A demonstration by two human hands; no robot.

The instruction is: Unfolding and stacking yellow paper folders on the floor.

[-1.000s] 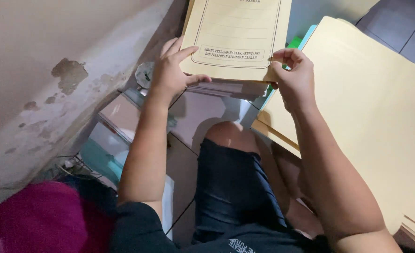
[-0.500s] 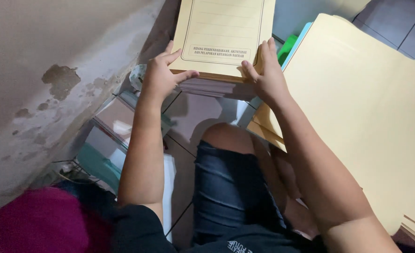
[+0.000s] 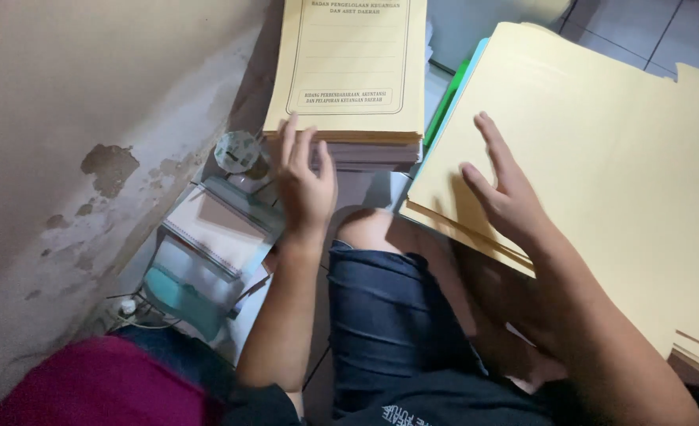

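Note:
A stack of tan paper folders with a printed frame on the top cover lies ahead of my knee. My left hand rests with fingers apart against the stack's near edge and holds nothing. My right hand hovers open, fingers spread, over a second, larger pile of plain tan folders at the right. Its fingertips are at or just above the top sheet.
A stained, peeling wall runs along the left. Beside it lie a small round object, a spiral notebook and a teal item. Green sheets show between the stacks. Magenta cloth sits lower left.
Both hands have let go of the printed folder, which now lies on the far stack. My right hand has moved right over the plain pile; my left hand has drawn back to the stack's edge.

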